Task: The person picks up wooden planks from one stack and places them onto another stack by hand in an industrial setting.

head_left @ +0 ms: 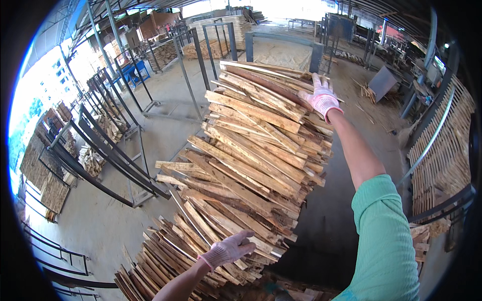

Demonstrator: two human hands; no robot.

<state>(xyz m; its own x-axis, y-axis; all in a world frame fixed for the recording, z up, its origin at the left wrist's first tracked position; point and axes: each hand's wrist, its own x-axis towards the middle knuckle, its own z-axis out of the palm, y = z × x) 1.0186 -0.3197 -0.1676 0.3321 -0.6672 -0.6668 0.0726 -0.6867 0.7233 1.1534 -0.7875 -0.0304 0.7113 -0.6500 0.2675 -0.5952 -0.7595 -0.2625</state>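
A long pile of rough wooden strips (pixel 256 145) runs from the lower left up to the far middle, most strips lying crosswise. My left hand (pixel 228 250), in a pale knitted glove, is over the near part of the pile, fingers stretched out and apart, with nothing visible in them. At the far right end of the pile, my right hand (pixel 322 96) wears a like glove with a pinkish cuff. Its fingers are spread over the strip ends; whether they touch the wood I cannot tell. A green sleeve covers my right upper arm.
Dark metal frames (pixel 95 155) stand on the concrete floor to the left. Slatted wood (pixel 442 150) leans along the right side. A grey metal box (pixel 383 84) sits among scraps at the far right. Stacked timber (pixel 221 30) is at the back.
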